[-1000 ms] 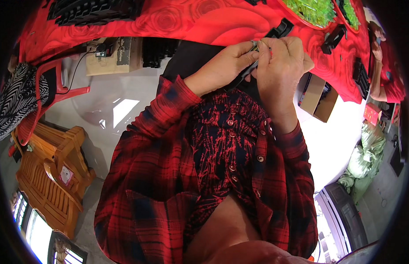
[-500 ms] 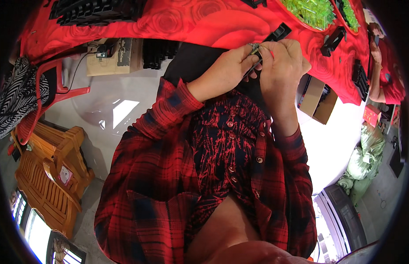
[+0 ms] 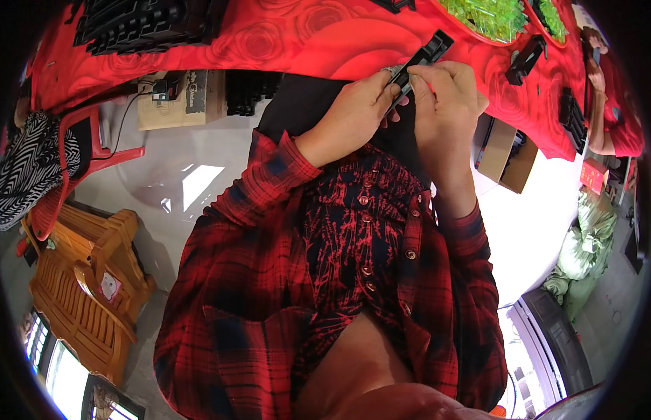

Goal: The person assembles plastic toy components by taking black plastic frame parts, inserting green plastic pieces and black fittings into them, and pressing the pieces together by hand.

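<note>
My left hand [image 3: 355, 112] is closed round the lower end of a long, narrow black plastic holder [image 3: 432, 50]. The holder slants up and to the right, over the near edge of a table with a red rose-patterned cloth [image 3: 325, 42]. Against the holder's middle, my right hand [image 3: 448, 94] has its thumb and forefinger pinched together; whatever they hold is too small or hidden to name. Several yellow-green translucent small pieces [image 3: 490, 17] lie in a red tray [image 3: 460, 22] beyond my right hand.
Stacked black plastic parts [image 3: 150, 24] sit at the table's far left. More black pieces [image 3: 527, 59] lie to the right. Below are cardboard boxes [image 3: 506, 154], a red chair [image 3: 94, 154] and a wooden bench [image 3: 80, 301]. Another person's arm [image 3: 598, 112] shows at the far right.
The black holder has shifted slightly left, and more of its middle shows. My right fingers have lifted a little off it; the yellow-green bit seen between my hands earlier no longer shows.
</note>
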{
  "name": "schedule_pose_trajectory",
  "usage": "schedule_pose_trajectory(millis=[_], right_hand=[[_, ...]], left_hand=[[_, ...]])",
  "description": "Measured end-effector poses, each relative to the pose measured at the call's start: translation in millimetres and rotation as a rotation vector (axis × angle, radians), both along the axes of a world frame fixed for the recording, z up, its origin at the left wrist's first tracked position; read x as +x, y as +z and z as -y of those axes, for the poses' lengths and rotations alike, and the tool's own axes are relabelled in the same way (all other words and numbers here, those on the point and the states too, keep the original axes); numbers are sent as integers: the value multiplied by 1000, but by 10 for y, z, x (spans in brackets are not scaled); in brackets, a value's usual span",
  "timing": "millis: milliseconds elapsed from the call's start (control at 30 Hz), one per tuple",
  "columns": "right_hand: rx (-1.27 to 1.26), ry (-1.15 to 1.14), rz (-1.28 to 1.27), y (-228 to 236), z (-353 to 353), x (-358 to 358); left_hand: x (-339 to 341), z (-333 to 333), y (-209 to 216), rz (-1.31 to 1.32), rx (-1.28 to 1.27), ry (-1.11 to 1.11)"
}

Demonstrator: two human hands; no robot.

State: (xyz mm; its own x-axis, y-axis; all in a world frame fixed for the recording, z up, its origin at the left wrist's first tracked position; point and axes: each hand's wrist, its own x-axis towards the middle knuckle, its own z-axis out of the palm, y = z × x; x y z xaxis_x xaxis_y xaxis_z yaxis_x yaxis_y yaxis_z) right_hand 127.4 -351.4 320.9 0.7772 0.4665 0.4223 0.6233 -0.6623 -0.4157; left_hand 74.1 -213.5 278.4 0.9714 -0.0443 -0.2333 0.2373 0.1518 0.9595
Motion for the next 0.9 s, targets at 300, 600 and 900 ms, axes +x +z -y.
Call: schedule_pose_trajectory(millis=[300,600,900], right_hand=[[296,-111,-190,26,46,-25],[374,-208,-289,-47,24,-46],[481,-50,-482,-149,3,3]], left_hand=[[1,-24,23,-42,15,-37],[-7,-22,45,-21,4,-14],[-14,28,70,41,2,66]])
